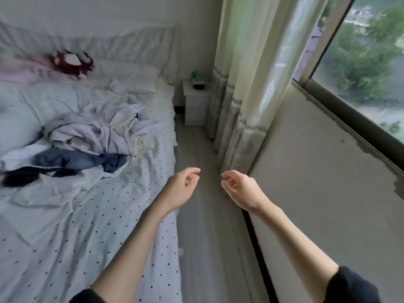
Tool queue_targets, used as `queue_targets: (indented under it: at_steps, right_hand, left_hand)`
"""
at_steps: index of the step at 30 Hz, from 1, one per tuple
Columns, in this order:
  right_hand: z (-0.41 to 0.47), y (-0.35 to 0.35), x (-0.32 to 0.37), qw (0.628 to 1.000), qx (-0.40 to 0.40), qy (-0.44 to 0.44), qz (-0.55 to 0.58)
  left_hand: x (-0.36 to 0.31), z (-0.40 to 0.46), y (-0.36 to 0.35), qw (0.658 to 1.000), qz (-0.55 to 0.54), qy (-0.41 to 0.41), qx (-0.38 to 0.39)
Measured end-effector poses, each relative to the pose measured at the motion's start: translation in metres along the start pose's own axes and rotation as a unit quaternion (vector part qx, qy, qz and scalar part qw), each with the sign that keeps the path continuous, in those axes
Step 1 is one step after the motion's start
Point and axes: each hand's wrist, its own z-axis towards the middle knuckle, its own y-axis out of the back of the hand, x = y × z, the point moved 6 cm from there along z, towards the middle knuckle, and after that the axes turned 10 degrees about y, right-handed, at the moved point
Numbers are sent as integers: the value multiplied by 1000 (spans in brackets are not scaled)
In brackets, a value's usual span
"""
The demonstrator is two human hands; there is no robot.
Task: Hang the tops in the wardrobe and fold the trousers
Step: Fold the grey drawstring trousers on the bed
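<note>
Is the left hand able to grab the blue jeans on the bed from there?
Probably yes, with a stretch. The left hand is empty above the bed's edge, and only bare sheet lies between it and the blue jeans.

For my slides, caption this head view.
Both empty hands, left hand and right hand, hover beside crumpled white-and-blue clothes pile on polka-dot bed.

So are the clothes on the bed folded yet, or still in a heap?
Still in a heap: the clothes lie crumpled and overlapping on the bed, none folded flat. Neither hand touches them.
</note>
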Motion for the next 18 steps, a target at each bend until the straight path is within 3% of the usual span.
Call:
queue_targets:
  at_steps: [1, 3, 18]
  right_hand:
    - [61, -4, 1, 999, 41, 33, -8]
    - [71, 1, 1, 998, 43, 42, -23]
    - [422, -42, 37, 950, 212, 228, 23]
  left_hand:
    - [8, 39, 19, 998, -21, 29, -44]
    - [8, 47, 23, 999, -9, 28, -45]
    - [68, 285, 129, 955, -48, 190, -225]
